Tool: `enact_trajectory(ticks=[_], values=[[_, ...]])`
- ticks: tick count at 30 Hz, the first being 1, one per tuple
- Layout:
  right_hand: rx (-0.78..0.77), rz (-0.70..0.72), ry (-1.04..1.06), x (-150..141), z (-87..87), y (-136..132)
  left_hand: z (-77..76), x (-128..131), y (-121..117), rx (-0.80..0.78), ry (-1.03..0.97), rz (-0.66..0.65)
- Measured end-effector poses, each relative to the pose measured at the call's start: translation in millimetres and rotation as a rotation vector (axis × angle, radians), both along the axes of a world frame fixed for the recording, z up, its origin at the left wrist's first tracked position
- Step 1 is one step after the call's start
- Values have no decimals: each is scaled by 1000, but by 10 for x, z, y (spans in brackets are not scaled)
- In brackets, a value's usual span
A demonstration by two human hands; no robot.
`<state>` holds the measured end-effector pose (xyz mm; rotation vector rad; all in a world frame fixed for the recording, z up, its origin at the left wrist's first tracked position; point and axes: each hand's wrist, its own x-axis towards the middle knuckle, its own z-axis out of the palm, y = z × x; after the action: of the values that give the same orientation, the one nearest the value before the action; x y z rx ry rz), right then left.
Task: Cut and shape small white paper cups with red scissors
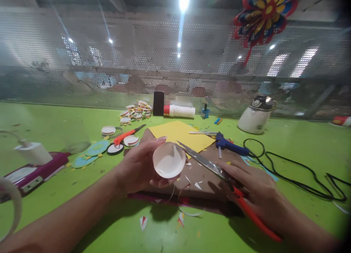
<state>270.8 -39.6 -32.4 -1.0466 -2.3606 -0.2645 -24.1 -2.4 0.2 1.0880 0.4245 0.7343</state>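
Note:
My left hand (139, 167) is closed around a round white paper cup shape (168, 160), held up with its open side facing me. My right hand (253, 185) grips red-handled scissors (216, 172); their long metal blades point up-left toward the white round, the tip just beside its rim. Both hands hover over a brown cardboard sheet (203, 179) strewn with small paper scraps. A yellow paper sheet (181, 136) lies on the cardboard behind the hands.
On the green table (68, 128) lie a blue glue gun (229, 145) with a black cord (296, 172), an orange utility knife (127, 134), paper discs (109, 147), a glue stick (179, 111), a white pot (256, 115), a phone on a magenta case (33, 170). A mesh wall stands behind.

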Motion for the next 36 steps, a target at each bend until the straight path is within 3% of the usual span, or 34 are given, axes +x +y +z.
enact_trajectory(ticks=[10,28,36], values=[[66,74,-41,49,16,57,3,-11,-16,-47,-13,-60],[314,-32,-123,-20,51,-19,17,-9,-47,-72,-29,-121],[302,-55,-128,0,57,-42,21,0,-47,-110,-34,-115]])
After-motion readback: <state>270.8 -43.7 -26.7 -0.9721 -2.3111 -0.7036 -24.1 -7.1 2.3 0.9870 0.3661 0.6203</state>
